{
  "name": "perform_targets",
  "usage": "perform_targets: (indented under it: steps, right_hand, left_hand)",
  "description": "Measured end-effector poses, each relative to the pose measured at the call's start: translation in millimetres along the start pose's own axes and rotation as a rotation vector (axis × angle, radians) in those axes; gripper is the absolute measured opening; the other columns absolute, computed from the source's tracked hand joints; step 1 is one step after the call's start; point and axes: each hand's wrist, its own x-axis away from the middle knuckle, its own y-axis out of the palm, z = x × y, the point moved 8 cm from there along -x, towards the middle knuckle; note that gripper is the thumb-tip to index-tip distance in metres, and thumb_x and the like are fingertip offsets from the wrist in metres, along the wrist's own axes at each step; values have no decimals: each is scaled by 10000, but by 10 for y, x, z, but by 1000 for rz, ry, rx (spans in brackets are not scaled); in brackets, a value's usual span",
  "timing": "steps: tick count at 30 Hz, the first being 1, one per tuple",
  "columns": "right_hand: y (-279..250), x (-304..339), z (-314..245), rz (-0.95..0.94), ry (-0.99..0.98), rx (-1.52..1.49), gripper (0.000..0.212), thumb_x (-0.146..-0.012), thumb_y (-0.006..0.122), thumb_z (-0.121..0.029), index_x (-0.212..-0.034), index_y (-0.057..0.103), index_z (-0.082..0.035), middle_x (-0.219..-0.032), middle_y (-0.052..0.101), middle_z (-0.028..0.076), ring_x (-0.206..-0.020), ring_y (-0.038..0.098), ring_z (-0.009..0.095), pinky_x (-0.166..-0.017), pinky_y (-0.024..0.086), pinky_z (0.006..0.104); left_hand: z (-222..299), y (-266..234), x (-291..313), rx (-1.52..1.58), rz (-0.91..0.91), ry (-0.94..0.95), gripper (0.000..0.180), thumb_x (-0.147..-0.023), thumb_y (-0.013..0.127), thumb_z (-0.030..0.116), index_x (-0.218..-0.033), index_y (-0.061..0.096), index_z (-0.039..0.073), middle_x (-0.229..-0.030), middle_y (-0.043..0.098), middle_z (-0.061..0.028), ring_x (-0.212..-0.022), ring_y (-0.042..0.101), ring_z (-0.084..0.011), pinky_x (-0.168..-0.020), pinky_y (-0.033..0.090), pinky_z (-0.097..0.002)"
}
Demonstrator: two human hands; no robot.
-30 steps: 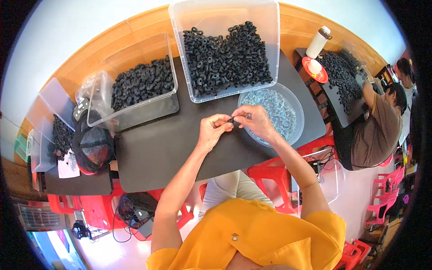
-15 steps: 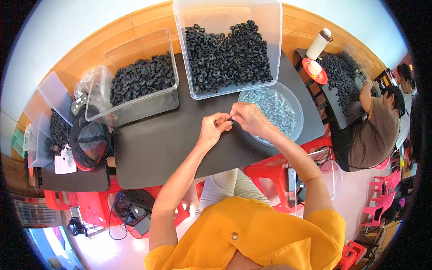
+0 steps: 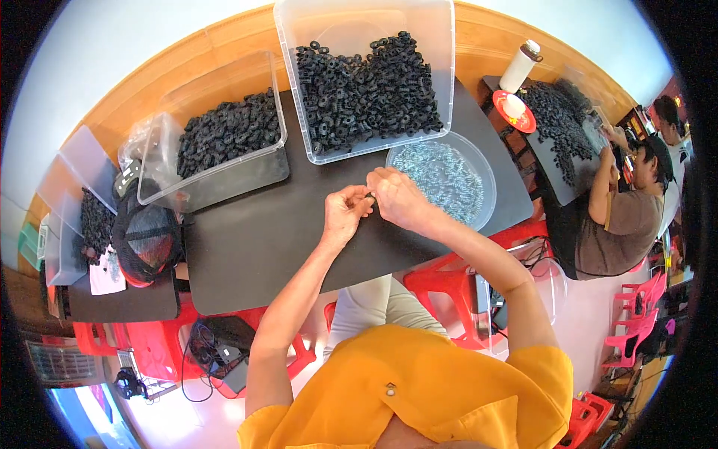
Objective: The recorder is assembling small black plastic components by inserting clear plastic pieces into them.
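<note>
My left hand [image 3: 346,213] pinches a small black plastic part [image 3: 372,197] above the dark table [image 3: 258,247]. Close against it, my right hand [image 3: 399,197] is closed with its fingers curled down at the same part. Whatever the right fingertips hold is hidden behind the knuckles. Just beyond my hands, a tilted clear bin [image 3: 308,146] contains many black ribbed parts [image 3: 366,93]. Partly behind my right hand and wrist sits a round clear tub [image 3: 488,202] of small shiny pale pieces [image 3: 441,176].
A second clear bin [image 3: 217,187] of black parts stands at the left. Farther left, a black cap [image 3: 153,228] lies on a side table. Red stools [image 3: 449,288] are under the table. At right, another person [image 3: 617,224] works at a table heaped with black parts [image 3: 561,127].
The view has shifted slightly. My right hand has rolled further over the small part, hiding its fingertips. The person at right has raised the head and both hands.
</note>
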Motion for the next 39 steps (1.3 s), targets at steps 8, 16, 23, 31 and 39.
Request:
perform_targets:
  steps: [8, 16, 23, 31, 39]
  right_hand:
    - [-18, 163, -167, 184, -15, 72, 237, -638, 562, 37, -858, 482, 1, -855, 467, 161, -826, 471, 330, -678, 444, 399]
    - [28, 142, -213, 266, 7, 124, 215, -627, 543, 29, -827, 466, 6, -848, 439, 152, -836, 465, 312, -679, 469, 359]
    - [81, 86, -242, 260, 8, 173, 218, -607, 554, 22, -807, 469, 14, -841, 439, 149, -825, 469, 297, -606, 489, 346]
    - [143, 118, -293, 226, -50, 222, 178, -649, 536, 9, -819, 487, 23, -827, 436, 138, -792, 463, 287, -625, 465, 344]
    - [108, 161, -288, 275, -80, 255, 236, -599, 564, -10, -821, 491, 24, -828, 436, 126, -813, 468, 266, -583, 495, 307]
  left_hand:
    - [58, -46, 16, -34, 52, -46, 130, -768, 644, 22, -882, 625, -37, -660, 602, 2, -519, 491, -30, -445, 370, -192]
    - [74, -78, 20, 57, 90, -123, 138, -752, 619, -20, -889, 634, -20, -717, 624, -4, -572, 515, -29, -471, 358, -173]
    - [63, -113, 2, 165, 130, -39, 123, -764, 614, 32, -881, 632, 0, -612, 561, 34, -428, 397, -15, -379, 277, -170]
    - [76, -96, 19, 219, 88, -67, 108, -785, 595, 37, -883, 625, 4, -613, 550, 38, -431, 393, -14, -375, 275, -168]
    - [69, -80, -11, 137, 59, -93, 103, -785, 595, 25, -882, 616, -3, -651, 574, 17, -450, 421, -24, -389, 301, -169]
